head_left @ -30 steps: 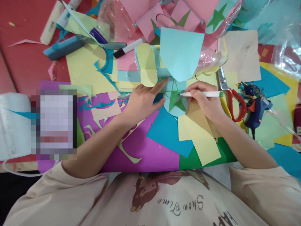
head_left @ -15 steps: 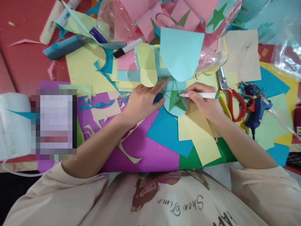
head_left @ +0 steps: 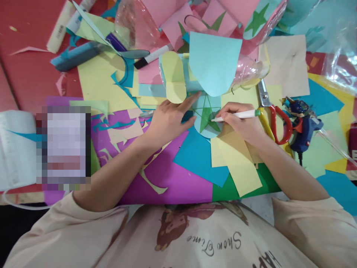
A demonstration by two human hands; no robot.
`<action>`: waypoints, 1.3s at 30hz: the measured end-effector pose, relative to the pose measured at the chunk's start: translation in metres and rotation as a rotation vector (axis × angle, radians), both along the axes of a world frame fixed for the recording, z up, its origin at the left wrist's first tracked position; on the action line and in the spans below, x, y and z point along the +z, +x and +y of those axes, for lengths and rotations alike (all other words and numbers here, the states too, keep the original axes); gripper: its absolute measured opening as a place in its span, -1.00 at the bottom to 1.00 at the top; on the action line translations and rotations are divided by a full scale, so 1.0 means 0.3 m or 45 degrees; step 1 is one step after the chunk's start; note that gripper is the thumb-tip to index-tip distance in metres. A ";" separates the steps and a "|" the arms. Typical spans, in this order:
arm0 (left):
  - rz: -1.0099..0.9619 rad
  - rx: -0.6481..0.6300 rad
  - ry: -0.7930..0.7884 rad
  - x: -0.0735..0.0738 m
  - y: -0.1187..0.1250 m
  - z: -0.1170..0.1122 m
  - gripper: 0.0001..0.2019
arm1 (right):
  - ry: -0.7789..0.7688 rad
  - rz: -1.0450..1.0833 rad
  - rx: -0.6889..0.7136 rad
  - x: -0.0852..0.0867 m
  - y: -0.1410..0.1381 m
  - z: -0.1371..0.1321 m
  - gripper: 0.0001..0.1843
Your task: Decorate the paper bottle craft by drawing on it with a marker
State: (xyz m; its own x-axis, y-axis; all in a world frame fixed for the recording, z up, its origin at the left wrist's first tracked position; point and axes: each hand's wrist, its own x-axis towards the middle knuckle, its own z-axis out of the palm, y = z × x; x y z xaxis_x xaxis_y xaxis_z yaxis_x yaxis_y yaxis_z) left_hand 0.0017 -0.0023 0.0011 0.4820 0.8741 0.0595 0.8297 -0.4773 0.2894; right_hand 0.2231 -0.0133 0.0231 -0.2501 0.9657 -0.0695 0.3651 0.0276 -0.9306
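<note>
A white marker with a green end is gripped between the fingers of my right hand, its tip on a green star. The star is drawn on a rounded light-blue paper piece; its lower part is filled green, while the upper point shows only outlines. My left hand lies with thumb and index finger spread, the index fingertip at the paper's upper left edge. Just above hangs a light-blue paper flap on a paper-covered clear plastic bottle. A yellow paper piece is beside the flap.
Right of my hand lie red-and-yellow-handled scissors and a blue glue gun. Paper scraps cover the purple sheet. A black-capped marker lies at the back, and a blurred-out screen stands at left.
The marker tip has shifted slightly down the star, and its lower right point now shows more green fill. My left hand stays in place.
</note>
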 end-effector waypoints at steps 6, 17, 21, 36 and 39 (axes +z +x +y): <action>0.033 0.012 -0.023 -0.003 0.002 0.001 -0.46 | -0.045 0.119 -0.158 -0.016 0.003 0.012 -0.77; 0.039 0.002 0.011 -0.006 0.001 0.001 -0.48 | 0.034 0.087 -0.167 -0.033 0.010 0.011 -0.86; 0.064 0.008 0.016 -0.006 0.001 0.000 -0.46 | -0.015 0.076 -0.154 -0.031 0.010 0.012 -0.82; 0.064 0.002 -0.014 -0.003 0.000 0.001 -0.47 | -0.004 0.015 -0.124 -0.011 0.002 0.004 -0.83; 0.054 -0.002 -0.012 -0.005 -0.002 0.001 -0.45 | 0.008 -0.001 -0.096 -0.005 -0.001 0.004 -0.81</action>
